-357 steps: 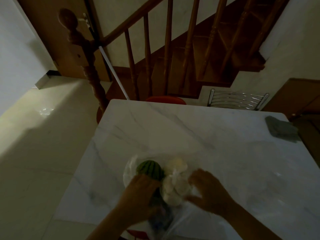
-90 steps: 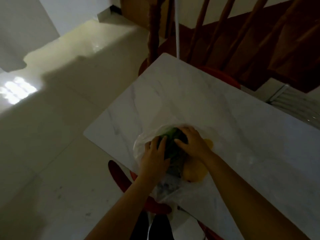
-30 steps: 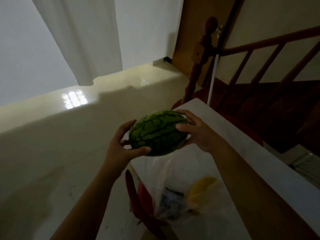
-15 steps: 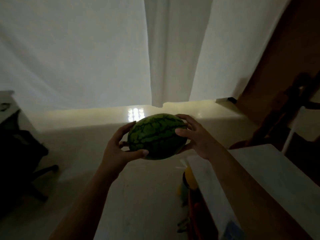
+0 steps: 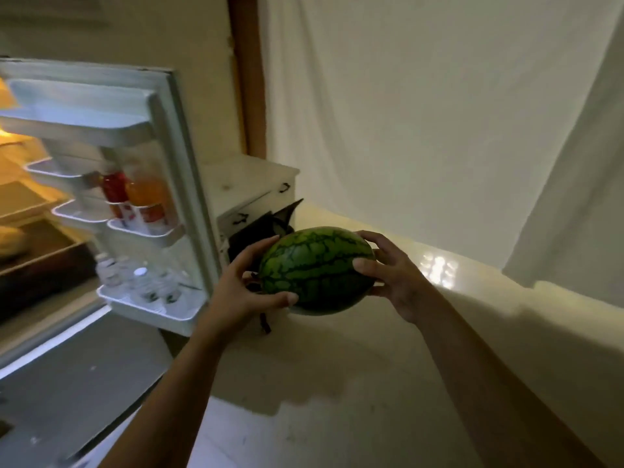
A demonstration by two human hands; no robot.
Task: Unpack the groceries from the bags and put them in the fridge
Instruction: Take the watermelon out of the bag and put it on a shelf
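Dim kitchen corner: the open fridge (image 5: 40,211) lies left of both hands. Left hand (image 5: 243,292) and right hand (image 5: 395,275) grip the watermelon (image 5: 317,270) by its ends, long axis crosswise; left is nearer the shelves.

Watermelon (image 5: 317,270) green, dark-striped; fridge door (image 5: 175,136) white (bottles (image 5: 140,194) red, orange); curtain (image 5: 422,113) white.

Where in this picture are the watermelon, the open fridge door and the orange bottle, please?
watermelon (image 5: 317,270): head view, middle of its striped rind.
fridge door (image 5: 189,184): head view, on its pale side edge.
orange bottle (image 5: 148,194): head view, on its body, in a door shelf.
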